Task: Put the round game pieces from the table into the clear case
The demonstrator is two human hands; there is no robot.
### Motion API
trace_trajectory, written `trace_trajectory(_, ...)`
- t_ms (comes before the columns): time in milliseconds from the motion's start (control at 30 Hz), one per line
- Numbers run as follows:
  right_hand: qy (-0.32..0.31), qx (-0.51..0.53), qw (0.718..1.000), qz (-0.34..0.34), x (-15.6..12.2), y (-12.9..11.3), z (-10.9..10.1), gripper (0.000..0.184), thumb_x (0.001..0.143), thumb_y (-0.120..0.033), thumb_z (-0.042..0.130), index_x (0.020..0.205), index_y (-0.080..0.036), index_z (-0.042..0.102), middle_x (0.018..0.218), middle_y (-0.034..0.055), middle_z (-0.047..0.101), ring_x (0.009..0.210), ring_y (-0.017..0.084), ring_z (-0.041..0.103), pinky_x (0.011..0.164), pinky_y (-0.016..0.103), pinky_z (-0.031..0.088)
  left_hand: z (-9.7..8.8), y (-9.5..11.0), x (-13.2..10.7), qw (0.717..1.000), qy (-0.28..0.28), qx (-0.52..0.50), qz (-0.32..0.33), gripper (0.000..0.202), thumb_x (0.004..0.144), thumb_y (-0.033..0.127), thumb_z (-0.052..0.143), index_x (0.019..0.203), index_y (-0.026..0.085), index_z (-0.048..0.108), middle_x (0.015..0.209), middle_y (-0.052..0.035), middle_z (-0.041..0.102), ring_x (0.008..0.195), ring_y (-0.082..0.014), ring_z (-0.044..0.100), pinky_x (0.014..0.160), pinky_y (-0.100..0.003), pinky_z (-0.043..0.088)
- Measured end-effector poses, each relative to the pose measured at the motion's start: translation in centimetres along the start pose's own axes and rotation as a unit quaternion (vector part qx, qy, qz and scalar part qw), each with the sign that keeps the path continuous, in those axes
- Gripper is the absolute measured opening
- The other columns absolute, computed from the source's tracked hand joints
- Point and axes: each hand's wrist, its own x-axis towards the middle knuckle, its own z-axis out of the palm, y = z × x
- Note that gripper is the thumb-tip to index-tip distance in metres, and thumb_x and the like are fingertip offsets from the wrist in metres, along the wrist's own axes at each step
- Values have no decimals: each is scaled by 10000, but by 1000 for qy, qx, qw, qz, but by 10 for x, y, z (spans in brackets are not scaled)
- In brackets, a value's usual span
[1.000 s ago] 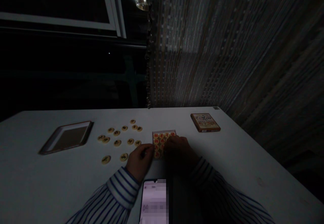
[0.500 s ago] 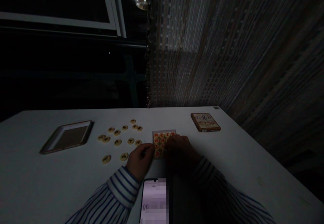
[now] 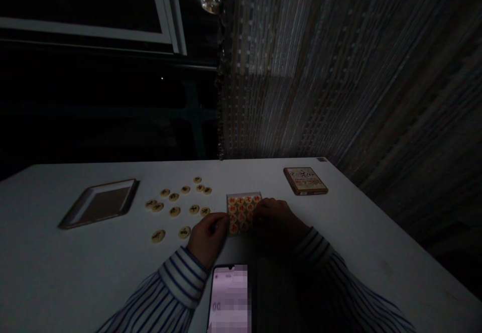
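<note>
A small open box (image 3: pixel 244 195) on the white table (image 3: pixel 75 262) holds round pale game pieces with red marks (image 3: pixel 241 208). My left hand (image 3: pixel 208 235) rests curled at the box's left front corner, touching it. At the box's right side lies my right hand (image 3: pixel 276 216), in shadow, with its fingertips on the pieces; its fingers are too dark to read. Several loose discs with black marks (image 3: pixel 175 211) lie scattered to the left of the box.
A shallow box lid (image 3: pixel 98 203) lies at the left. A flat printed packet (image 3: pixel 305 181) sits at the back right. A lit phone (image 3: pixel 229 298) lies near the front edge between my striped sleeves. A bead curtain hangs behind the table.
My right hand has slid to the right, uncovering more of the red-marked pieces in the box. The left hand has stayed at the box's corner.
</note>
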Motion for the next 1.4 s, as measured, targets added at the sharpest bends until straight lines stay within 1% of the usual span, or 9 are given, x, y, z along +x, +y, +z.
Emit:
trace_trajectory(200,-9,3,1000,1,1,1,2,230,675,-366,606,863,-235,604,910,29,561,830,171,484,704,301,303,0,0,0,1000,6,-2,2,269,709,366,524,815,153,648,804,-65,671,756,-189,599,708,-318,474)
trace_trajectory(400,-10,0,1000,-1,0,0,0,216,687,-353,590,857,-220,598,901,34,555,814,167,480,692,293,304,0,-3,0,1000,4,7,9,260,715,359,519,815,154,644,790,-60,670,742,-186,600,702,-319,475)
trace_trajectory(600,-8,5,1000,-1,1,0,1,207,700,-385,576,813,-214,609,872,35,559,793,163,482,684,292,308,-1,-1,-1,1000,-1,13,15,266,725,361,506,826,158,644,803,-57,669,757,-185,596,719,-318,464)
trace_trajectory(733,4,3,1000,1,1,0,2,219,695,-385,585,837,-218,602,901,31,563,807,165,485,692,296,311,-1,0,0,1000,6,9,4,262,705,369,522,807,162,646,792,-56,671,752,-192,597,718,-326,465)
trace_trajectory(900,11,11,1000,10,-3,4,-4,259,664,-408,619,858,-237,603,940,29,561,848,174,486,714,306,312,0,0,0,1000,6,11,2,266,709,375,524,812,161,645,801,-57,673,760,-191,601,724,-323,466)
trace_trajectory(1033,18,21,1000,15,-8,10,-8,218,669,-346,618,855,-233,600,962,24,551,878,178,478,732,306,317,0,0,0,1000,1,15,6,261,716,364,518,813,159,648,807,-61,675,768,-193,605,722,-322,468)
trace_trajectory(1200,9,18,1000,21,-11,12,-9,188,674,-285,607,852,-227,600,962,28,546,872,174,475,735,304,318,0,-2,0,1000,1,5,7,259,716,361,518,814,158,646,808,-60,674,774,-192,604,731,-322,469)
trace_trajectory(1400,-7,19,999,32,-11,10,-11,199,679,-272,599,872,-227,602,973,31,551,874,178,479,721,308,310,0,-1,0,1000,0,12,8,264,720,363,515,816,154,646,805,-58,672,769,-187,604,728,-315,466)
